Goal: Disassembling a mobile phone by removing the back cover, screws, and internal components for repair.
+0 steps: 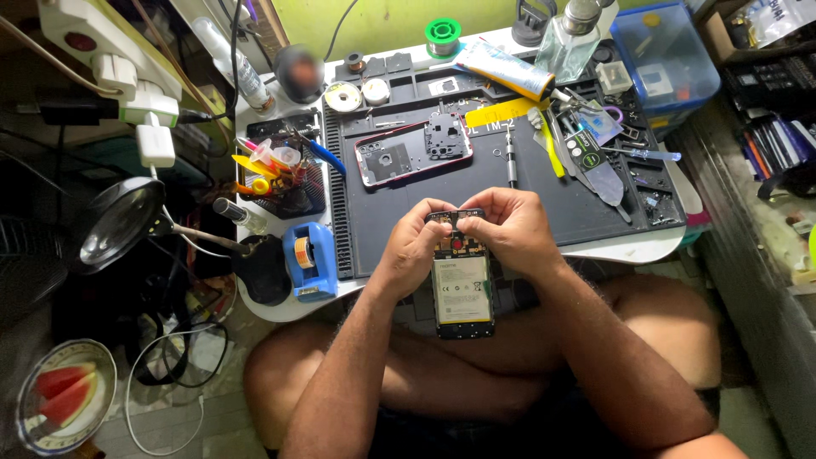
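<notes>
On the white table [646,248] far from us lies a big black work mat [544,191]. On the mat, to the far left, we see a red phone frame [382,161] with a dark cover piece [443,136] on its right end. A small screwdriver [510,157] lies just right of it. At the near left edge sits a blue tape holder [308,259]. Near us, over the knees, we hold an open phone [461,285] with its white battery showing. Our left hand [414,246] grips the phone's far left end, fingers closed on it. Our right hand [512,228] pinches the far right end, fingertips tight together on the top part.
</notes>
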